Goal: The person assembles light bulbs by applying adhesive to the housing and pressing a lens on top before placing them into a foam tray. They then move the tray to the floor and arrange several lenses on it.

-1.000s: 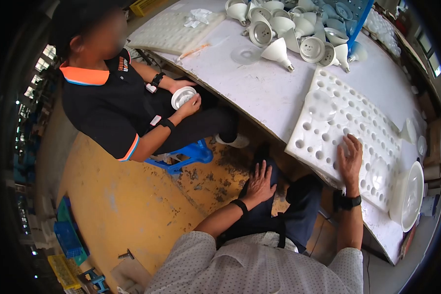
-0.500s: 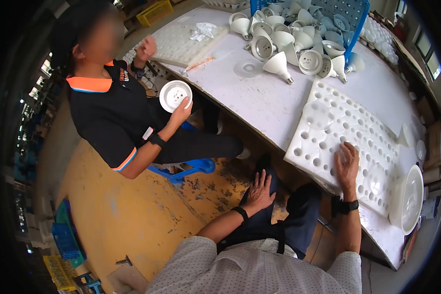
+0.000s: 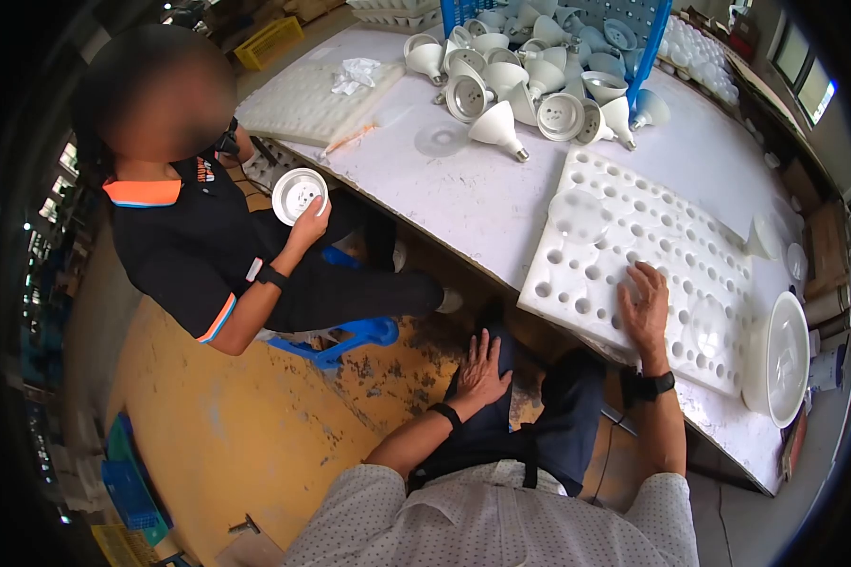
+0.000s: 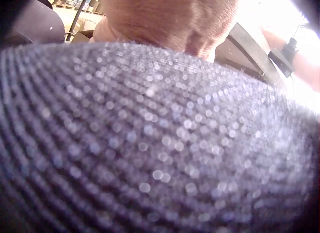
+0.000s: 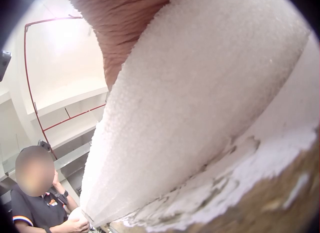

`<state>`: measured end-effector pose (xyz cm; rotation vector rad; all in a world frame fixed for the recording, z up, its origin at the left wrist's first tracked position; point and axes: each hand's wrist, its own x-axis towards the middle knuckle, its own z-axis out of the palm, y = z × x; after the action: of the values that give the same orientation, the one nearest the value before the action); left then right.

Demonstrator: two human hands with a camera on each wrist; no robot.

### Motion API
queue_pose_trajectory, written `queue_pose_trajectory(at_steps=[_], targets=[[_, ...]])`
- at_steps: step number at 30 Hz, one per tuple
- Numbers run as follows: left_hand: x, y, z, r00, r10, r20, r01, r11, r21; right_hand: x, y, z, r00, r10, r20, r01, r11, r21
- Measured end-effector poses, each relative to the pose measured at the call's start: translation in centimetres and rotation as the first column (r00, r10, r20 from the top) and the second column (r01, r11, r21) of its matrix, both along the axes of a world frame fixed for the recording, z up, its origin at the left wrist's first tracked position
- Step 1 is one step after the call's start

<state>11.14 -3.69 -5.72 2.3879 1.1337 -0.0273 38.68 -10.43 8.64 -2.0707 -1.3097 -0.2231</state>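
My left hand [image 3: 483, 372] rests on my dark-trousered thigh with its fingers spread. On the white foam tray [image 3: 563, 274] lies my right hand [image 3: 645, 309], its fingers slightly bent and holding nothing. The tray is full of round holes and carries two clear round covers, one at its upper left [image 3: 579, 216] and one right of my hand [image 3: 707, 326]. In the right wrist view the side of the foam [image 5: 200, 92] fills the middle below my hand [image 5: 125, 22]. Dark knitted cloth [image 4: 160, 138] fills most of the left wrist view, under my left hand [image 4: 160, 17].
A seated person [image 3: 180, 255] at the left holds a white lamp cup [image 3: 299, 196]. Lamp housings [image 3: 501, 128] pile up by a blue crate [image 3: 648, 47] at the table's back. A white bowl [image 3: 756, 378] stands at the right edge; another foam tray [image 3: 284, 104] lies far left.
The seated person has taken one hand off the lamp cup and raised it, and keeps the cup in the other. My hands stay in place while the head view shifts.
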Motion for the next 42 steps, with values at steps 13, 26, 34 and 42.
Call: queue_pose_trajectory(at_steps=[13,26,34,42], targets=[[0.0,-0.2,0.2,1.0,-0.005,-0.024,0.005,1.0,0.001,-0.1,0.0,0.2,1.0,-0.001,-0.013,0.001,1.0,-0.017],[-0.2,-0.2,-0.7,1.0,-0.01,0.021,0.009,1.0,0.029,0.0,-0.1,-0.1,1.0,0.003,0.0,-0.003,1.0,0.002],[-0.3,-0.2,0.1,1.0,-0.019,-0.001,0.019,0.999,0.036,-0.2,-0.3,-0.1,1.0,-0.001,0.021,0.001,1.0,0.005],[-1.2,4.4,0.7,0.877,0.213,0.431,-0.011,0.905,-0.424,0.1,-0.1,-0.2,0.999,0.021,0.028,-0.022,0.999,0.037]])
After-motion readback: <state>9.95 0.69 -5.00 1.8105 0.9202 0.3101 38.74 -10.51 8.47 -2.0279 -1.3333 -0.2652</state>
